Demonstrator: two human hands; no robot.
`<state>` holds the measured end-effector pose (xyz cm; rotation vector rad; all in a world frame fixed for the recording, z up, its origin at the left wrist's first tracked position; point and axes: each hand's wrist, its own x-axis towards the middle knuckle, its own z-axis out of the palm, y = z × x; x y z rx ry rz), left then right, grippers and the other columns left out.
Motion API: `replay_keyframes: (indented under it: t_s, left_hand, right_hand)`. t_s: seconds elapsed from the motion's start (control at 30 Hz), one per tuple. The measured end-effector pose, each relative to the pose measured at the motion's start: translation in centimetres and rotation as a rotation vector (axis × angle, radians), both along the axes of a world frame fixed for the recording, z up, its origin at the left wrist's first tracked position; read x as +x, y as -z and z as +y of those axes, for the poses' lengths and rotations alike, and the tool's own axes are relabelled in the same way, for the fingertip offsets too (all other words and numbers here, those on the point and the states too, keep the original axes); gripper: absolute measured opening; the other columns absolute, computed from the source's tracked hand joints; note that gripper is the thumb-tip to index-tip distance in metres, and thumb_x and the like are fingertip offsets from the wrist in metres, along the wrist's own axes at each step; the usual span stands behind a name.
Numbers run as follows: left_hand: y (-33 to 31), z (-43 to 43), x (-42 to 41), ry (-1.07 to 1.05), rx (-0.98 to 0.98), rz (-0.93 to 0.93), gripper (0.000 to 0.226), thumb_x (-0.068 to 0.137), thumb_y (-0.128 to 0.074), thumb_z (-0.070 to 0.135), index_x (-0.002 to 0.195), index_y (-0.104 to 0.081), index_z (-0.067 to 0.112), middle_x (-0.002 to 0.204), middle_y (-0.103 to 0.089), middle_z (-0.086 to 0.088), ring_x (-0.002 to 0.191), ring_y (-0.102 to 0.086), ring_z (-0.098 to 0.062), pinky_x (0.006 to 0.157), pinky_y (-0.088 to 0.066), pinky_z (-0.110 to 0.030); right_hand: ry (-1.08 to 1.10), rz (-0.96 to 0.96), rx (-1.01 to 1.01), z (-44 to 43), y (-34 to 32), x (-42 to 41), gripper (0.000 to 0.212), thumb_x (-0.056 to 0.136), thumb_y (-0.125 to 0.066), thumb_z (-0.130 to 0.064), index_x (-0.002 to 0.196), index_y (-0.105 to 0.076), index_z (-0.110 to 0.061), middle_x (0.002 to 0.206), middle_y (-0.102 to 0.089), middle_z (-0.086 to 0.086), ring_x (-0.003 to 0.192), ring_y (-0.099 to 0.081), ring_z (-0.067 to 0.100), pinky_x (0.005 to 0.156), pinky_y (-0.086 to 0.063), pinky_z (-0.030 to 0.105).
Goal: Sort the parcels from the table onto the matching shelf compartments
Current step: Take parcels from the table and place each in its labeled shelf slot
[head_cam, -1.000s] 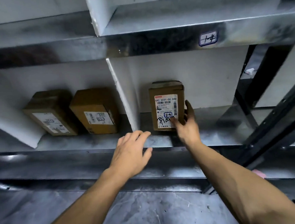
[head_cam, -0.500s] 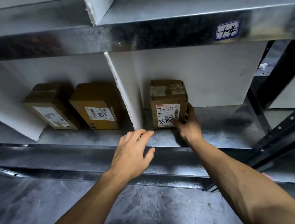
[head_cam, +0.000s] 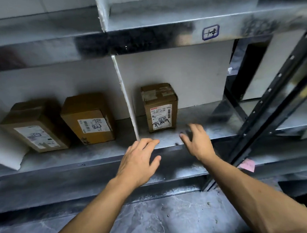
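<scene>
A brown cardboard parcel [head_cam: 160, 107] stands upright in the right compartment of the metal shelf [head_cam: 196, 131], just right of the white divider [head_cam: 127, 103], its shipping label [head_cam: 161, 116] facing outward. Both hands are empty. The right hand [head_cam: 199, 142] hovers near the shelf lip with fingers spread, apart from the parcel; its fingertips are blurred, so contact with the shelf is uncertain. The left hand [head_cam: 139, 160] is loosely open in front of the shelf edge. Two more labelled boxes [head_cam: 88, 118] sit in the left compartment. The risk: the tall, narrow parcel stands close to the front, so a careless brush from either hand could tip it off the shelf.
</scene>
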<state>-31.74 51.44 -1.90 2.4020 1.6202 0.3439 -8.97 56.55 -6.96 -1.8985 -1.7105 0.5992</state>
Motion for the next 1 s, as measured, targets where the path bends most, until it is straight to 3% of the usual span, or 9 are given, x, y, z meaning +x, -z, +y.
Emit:
replay_keyframes:
  t_s: [0.2, 0.3, 0.47, 0.7, 1.0]
  left_hand:
    - [0.6, -0.7, -0.3, 0.152, -0.006, 0.067, 0.052, 0.095, -0.046, 0.045, 0.143, -0.037, 0.028, 0.139, -0.042, 0.007, 0.126, -0.039, -0.019, 0.104, -0.032, -0.034]
    - [1.1, -1.4, 0.2, 0.249, -0.013, 0.148, 0.054, 0.095, -0.043, 0.047, 0.145, -0.035, 0.028, 0.141, -0.042, 0.006, 0.127, -0.038, -0.021, 0.106, -0.031, -0.036]
    - [2.1, -3.4, 2.9, 0.46, -0.003, 0.2, 0.054, 0.093, -0.045, 0.048, 0.143, -0.038, 0.028, 0.139, -0.045, 0.004, 0.126, -0.041, -0.023, 0.106, -0.032, -0.038]
    - [2.3, -8.3, 10.4, 0.773, 0.031, 0.159, 0.052, 0.09, -0.05, 0.045, 0.139, -0.044, 0.027, 0.136, -0.048, 0.004, 0.124, -0.044, -0.024, 0.104, -0.035, -0.039]
    - [2.0, -12.3, 20.6, 1.013, 0.078, 0.178, 0.051, 0.092, -0.045, 0.047, 0.14, -0.041, 0.028, 0.135, -0.048, 0.004, 0.121, -0.045, -0.022, 0.103, -0.037, -0.039]
  right_hand:
    - [0.025, -0.453, 0.013, -8.7, 0.7, 0.1, 0.041, 0.095, -0.054, -0.042, 0.125, -0.059, -0.014, 0.123, -0.06, 0.009, 0.112, -0.056, 0.034, 0.089, -0.05, 0.043]
    - [0.09, -0.581, -0.035, -13.0, 1.1, -0.1, 0.042, 0.092, -0.048, -0.048, 0.118, -0.06, -0.018, 0.117, -0.062, 0.006, 0.108, -0.059, 0.032, 0.084, -0.051, 0.042]
    - [0.246, -0.633, -0.107, -20.8, 0.7, 0.5, 0.043, 0.09, -0.039, -0.051, 0.112, -0.058, -0.02, 0.109, -0.06, 0.005, 0.106, -0.058, 0.031, 0.083, -0.049, 0.042]
    - [0.542, -0.652, -0.312, -32.2, 0.1, 3.6, 0.044, 0.095, -0.043, -0.052, 0.126, -0.053, -0.022, 0.127, -0.056, 0.006, 0.121, -0.051, 0.03, 0.093, -0.046, 0.041]
    - [0.755, -0.579, -0.364, -37.7, -0.1, 8.4, 0.044, 0.097, -0.043, -0.051, 0.13, -0.049, -0.023, 0.129, -0.055, 0.005, 0.119, -0.052, 0.029, 0.091, -0.046, 0.039]
